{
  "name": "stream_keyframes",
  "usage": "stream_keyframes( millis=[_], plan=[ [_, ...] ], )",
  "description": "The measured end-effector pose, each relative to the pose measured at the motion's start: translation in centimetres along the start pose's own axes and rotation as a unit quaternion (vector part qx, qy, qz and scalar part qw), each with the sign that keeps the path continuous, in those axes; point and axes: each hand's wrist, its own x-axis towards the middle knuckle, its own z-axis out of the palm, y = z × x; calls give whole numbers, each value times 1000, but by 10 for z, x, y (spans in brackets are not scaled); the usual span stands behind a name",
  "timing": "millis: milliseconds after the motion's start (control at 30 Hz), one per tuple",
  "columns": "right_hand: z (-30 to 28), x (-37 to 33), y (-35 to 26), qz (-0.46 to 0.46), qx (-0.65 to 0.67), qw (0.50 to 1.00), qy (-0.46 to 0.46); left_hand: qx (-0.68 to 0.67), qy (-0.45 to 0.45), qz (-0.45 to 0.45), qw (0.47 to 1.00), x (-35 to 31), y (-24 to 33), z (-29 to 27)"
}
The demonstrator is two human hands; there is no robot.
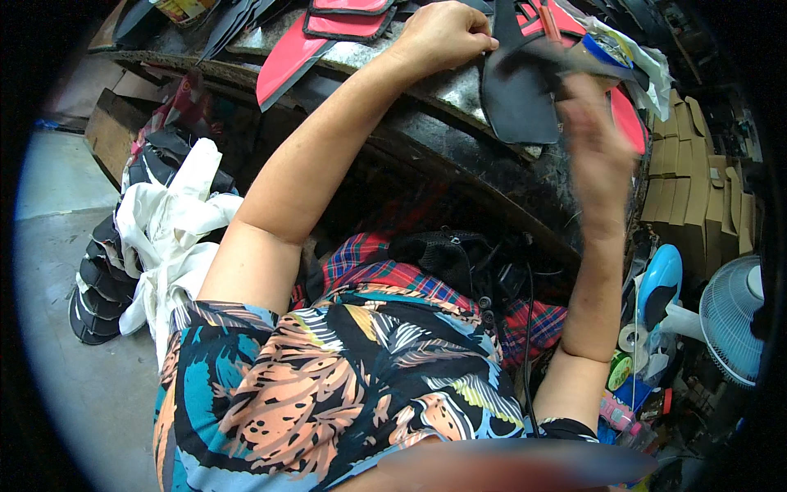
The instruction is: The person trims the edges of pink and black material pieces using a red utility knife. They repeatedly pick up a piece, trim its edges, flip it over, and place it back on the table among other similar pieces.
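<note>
At the bench edge lies a flat black shoe piece (520, 94), rounded at its near end. My left hand (447, 37) is curled closed at its left edge, thumb and finger pinching there. My right hand (597, 135) is smeared by motion just right of the same piece. A blurred dark streak runs above its fingers, and I cannot make out whether it holds anything. Left of my left hand sit pink pieces with black edging (348, 25) and a longer pink-and-black piece (291, 66). Another pink piece (627, 121) shows beyond my right hand.
The dark workbench (459, 152) crosses the top, with a blue-rimmed container (607, 51) at its right. Brown cardboard pieces (676, 172) and a fan (732, 320) stand at the right. Black shoe parts (102, 287) and white cloth (176, 221) are piled on the left floor.
</note>
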Motion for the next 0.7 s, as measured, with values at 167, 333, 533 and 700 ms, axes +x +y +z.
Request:
stream_keyframes(
  millis=[167,333,533,700],
  plan=[
    [-13,-9,-2,-89,-65,991,-81,-20,29,12,999,-1,-4,4],
    [-13,-17,9,-46,117,991,41,-12,63,34,997,1,-7,6],
    [-16,-27,5,-62,-63,994,-64,-92,99,14,991,1,-9,10],
    [-28,-21,7,-44,124,990,47,-49,125,49,990,4,-13,12]
  ],
)
